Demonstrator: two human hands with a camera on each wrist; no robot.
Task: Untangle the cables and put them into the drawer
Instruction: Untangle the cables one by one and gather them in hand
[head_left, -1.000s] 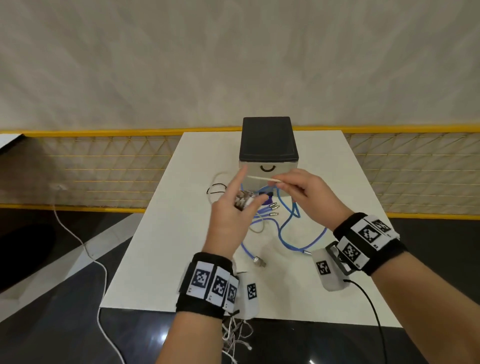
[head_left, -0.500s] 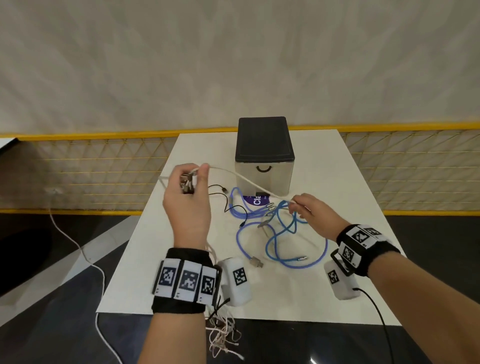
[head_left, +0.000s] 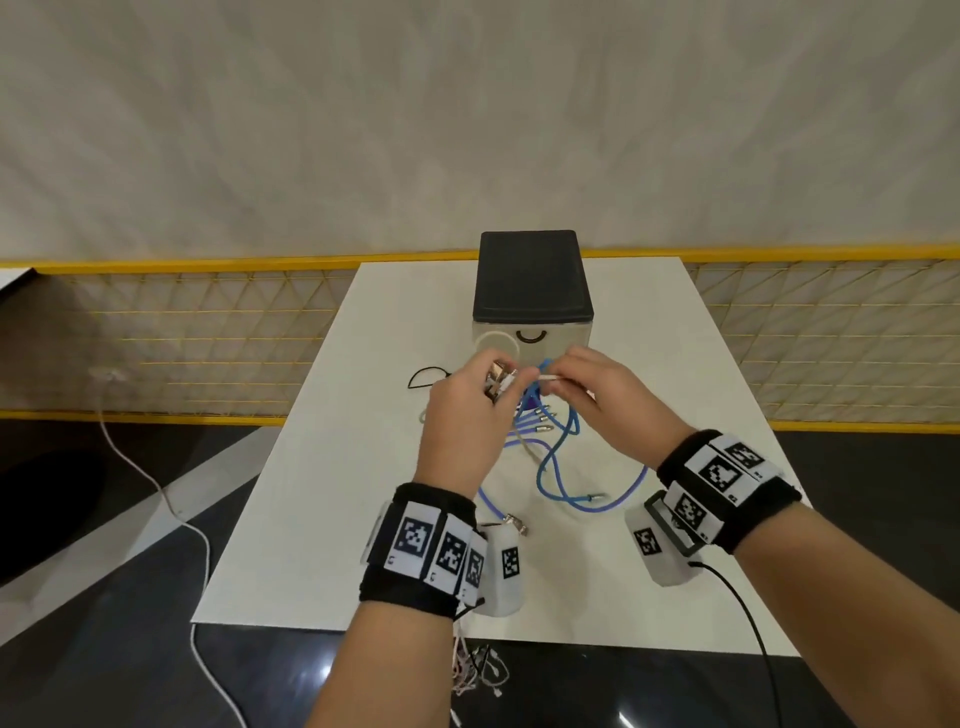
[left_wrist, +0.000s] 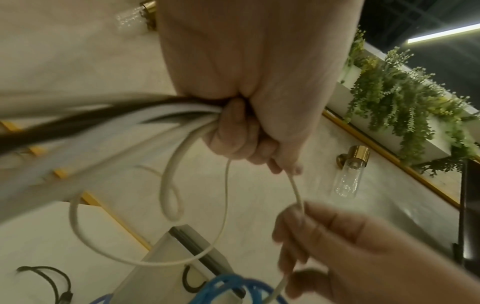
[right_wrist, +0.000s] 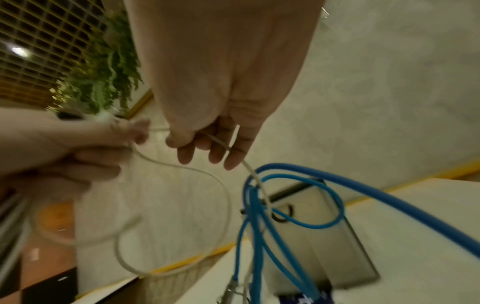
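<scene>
A thin white cable (left_wrist: 225, 197) loops between my two hands, raised in front of the small drawer box (head_left: 532, 312), whose drawer front is closed. My left hand (head_left: 467, 415) grips a bunch of white cable loops and metal plugs (head_left: 497, 382) in its fist. My right hand (head_left: 602, 395) pinches the white cable (right_wrist: 221, 142) just beside the left hand. From there the white cable (right_wrist: 259, 185) runs down into a tangle of blue cable (head_left: 558, 457) lying on the white table (head_left: 363, 493). A thin black cable (head_left: 423, 375) lies left of the box.
The table stands against a yellow mesh railing (head_left: 208, 353). A white cord (head_left: 156, 483) trails over the dark floor at the left. A bundle of thin wires (head_left: 475, 670) hangs below my left wrist at the table's near edge.
My hands were spread apart with the white cable stretched between them; they have come together in front of the box, and a white loop now hangs from my left hand.
</scene>
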